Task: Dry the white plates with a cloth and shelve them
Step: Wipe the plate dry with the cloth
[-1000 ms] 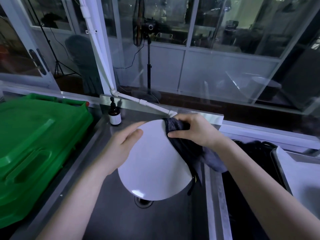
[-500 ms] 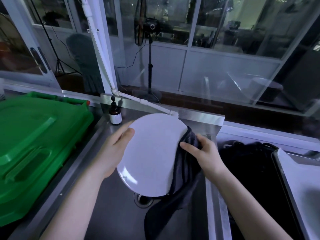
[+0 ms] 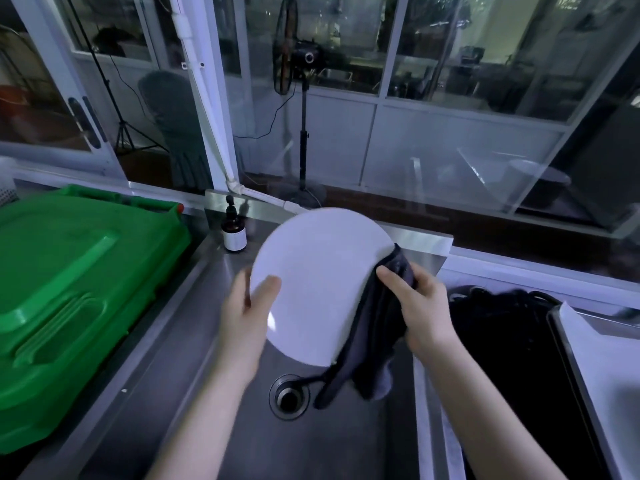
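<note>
**Plate held over the sink, cloth at its edge**

The left hand's (image 3: 242, 317) grip pinches the white plate's (image 3: 318, 282) left rim above the steel sink (image 3: 194, 420) and drain (image 3: 289, 396). The right hand (image 3: 420, 317) clutches a dark cloth (image 3: 374, 337) against the plate's right edge. A green bin lid (image 3: 69, 289) lies left, with an amber bottle (image 3: 234, 232) behind

A round white plate (image 3: 318, 282) is held tilted above the steel sink (image 3: 207, 427), a dark grey cloth (image 3: 375, 337) wrapped over its right rim and hanging down.
</note>
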The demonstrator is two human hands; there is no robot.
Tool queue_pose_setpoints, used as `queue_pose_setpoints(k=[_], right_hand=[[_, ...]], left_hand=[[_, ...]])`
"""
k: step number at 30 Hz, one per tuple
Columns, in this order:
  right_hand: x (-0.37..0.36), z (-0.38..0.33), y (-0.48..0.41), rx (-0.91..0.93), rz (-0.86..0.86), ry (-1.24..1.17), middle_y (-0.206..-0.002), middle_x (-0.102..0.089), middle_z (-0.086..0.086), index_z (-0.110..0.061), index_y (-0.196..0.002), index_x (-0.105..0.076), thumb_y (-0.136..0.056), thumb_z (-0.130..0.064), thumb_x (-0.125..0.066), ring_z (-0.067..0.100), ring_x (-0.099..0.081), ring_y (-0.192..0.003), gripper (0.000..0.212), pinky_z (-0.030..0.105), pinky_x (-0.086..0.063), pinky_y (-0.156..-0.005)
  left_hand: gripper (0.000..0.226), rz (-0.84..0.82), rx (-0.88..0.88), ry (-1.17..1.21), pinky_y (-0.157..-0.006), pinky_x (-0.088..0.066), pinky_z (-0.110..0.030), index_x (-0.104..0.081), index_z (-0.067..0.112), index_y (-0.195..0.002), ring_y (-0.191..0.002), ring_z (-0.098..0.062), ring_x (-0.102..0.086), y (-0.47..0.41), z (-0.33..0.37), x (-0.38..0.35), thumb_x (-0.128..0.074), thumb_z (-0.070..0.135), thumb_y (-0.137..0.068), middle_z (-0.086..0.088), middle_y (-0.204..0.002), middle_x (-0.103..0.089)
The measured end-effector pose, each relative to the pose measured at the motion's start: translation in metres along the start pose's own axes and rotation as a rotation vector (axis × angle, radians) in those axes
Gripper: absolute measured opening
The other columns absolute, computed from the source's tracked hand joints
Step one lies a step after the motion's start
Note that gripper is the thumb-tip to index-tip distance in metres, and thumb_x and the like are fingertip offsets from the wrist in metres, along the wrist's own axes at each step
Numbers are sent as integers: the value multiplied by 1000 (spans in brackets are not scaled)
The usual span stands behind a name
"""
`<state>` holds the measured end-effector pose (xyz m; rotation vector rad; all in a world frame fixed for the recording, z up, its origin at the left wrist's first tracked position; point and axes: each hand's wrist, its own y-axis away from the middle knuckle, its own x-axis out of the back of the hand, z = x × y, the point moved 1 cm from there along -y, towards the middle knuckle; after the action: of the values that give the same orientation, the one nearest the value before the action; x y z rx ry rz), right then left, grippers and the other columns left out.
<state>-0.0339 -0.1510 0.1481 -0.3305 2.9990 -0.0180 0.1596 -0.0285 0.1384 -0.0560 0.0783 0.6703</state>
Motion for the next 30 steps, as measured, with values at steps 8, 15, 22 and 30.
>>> queue_pose_setpoints(k=[8,15,22,30], right_hand=[[4,20,12,-108,8,-21,-101,-75,10,-13,-94,-74,-84,-18,-75,29,-69,-102,11,48,-54,-94],[-7,-55,-24,341,-362,719,-68,-63,-5,-21,-74,-63,-77,-25,-82,-2,-48,-64,20,23,-42,-65],[-9,-54,-18,393,-390,641,-74,-66,-11,-31,-79,-66,-80,-24,-80,-2,-56,-72,16,20,-44,-70],[21,24,30,-202,-130,21,-100,-76,8,-18,-94,-75,-81,-25,-76,27,-71,-99,15,38,-57,-85]], left_hand=[[22,77,-43,39,-92,-52,-35,-63,55,-107,-110,0,-65,2,2,-13,-55,36,-98,22,-115,-71],[10,-261,-213,-374,-77,-48,-28,-63,40,-101,-87,-3,-65,-21,34,9,-62,30,-98,15,-96,-71],[29,-293,-291,-368,-80,-44,-8,-68,47,-101,-95,8,-63,-20,44,1,-65,18,-98,27,-101,-71],[17,42,-88,-42,-76,-52,-33,-69,47,-98,-91,0,-69,1,14,-5,-57,34,-94,19,-101,-75]])
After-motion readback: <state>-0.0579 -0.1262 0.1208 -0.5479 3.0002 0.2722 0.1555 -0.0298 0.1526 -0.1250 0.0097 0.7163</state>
